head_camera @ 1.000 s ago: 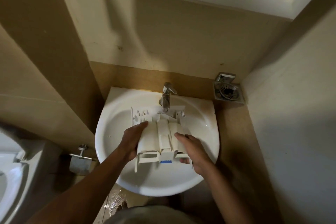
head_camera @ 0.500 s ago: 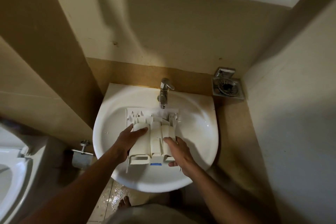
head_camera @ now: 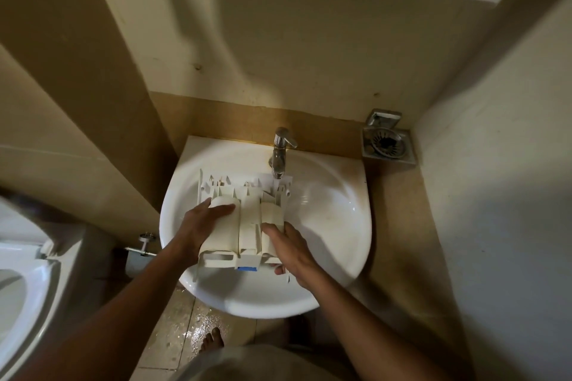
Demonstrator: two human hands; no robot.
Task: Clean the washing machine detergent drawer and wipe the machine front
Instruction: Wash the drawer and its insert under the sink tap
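While underside up, cream drawer, blue tab.

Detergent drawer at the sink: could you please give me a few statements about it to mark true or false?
1. The left hand and the right hand both hold the detergent drawer above the sink. True.
2. The drawer's far end sits below the tap. True.
3. The left hand holds a sponge. False: it holds only the drawer.
4. The toilet stands right of the sink. False: it is on the left.
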